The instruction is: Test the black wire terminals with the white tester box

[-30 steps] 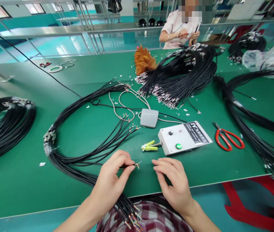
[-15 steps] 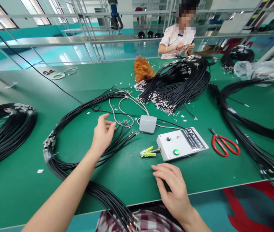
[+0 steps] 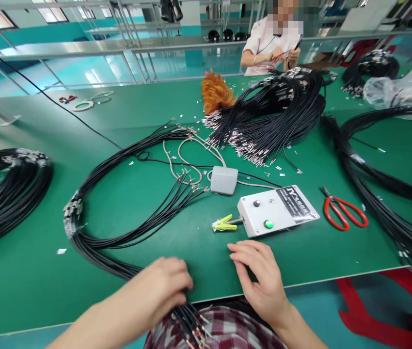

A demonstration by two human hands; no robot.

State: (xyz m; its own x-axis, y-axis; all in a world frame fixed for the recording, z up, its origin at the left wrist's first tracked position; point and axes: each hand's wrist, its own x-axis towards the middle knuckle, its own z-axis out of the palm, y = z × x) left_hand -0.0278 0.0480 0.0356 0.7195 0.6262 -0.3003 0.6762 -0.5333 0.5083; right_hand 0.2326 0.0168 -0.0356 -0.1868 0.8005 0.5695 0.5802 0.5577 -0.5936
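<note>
My left hand point(image 3: 164, 286) is over the black cable bundle point(image 3: 109, 264) at the table's front edge, its fingers curled downward and slightly blurred. Whether it grips any cables cannot be made out. Stripped cable ends point(image 3: 193, 334) poke out below this hand, over my lap. My right hand point(image 3: 259, 278) rests by the front edge with its fingers loosely bent, thumb apart and nothing in them. Just beyond it are a yellow-green clip point(image 3: 225, 223) and the grey control box point(image 3: 278, 209) it is fixed to, with a lit green button. Another group of cables point(image 3: 155, 225) lies fanned out on the table.
Red-handled cutters point(image 3: 344, 212) lie right of the box. A grey pedal-like block point(image 3: 224, 180) sits behind it. Large cable coils point(image 3: 271, 116) are at the back, left point(image 3: 13, 194) and right point(image 3: 369, 165). A co-worker point(image 3: 269, 46) is across the table.
My left hand has come away from the fanned cable ends and down toward me, over the bundle at the front edge. My right hand has hardly moved; the view has shifted slightly.
</note>
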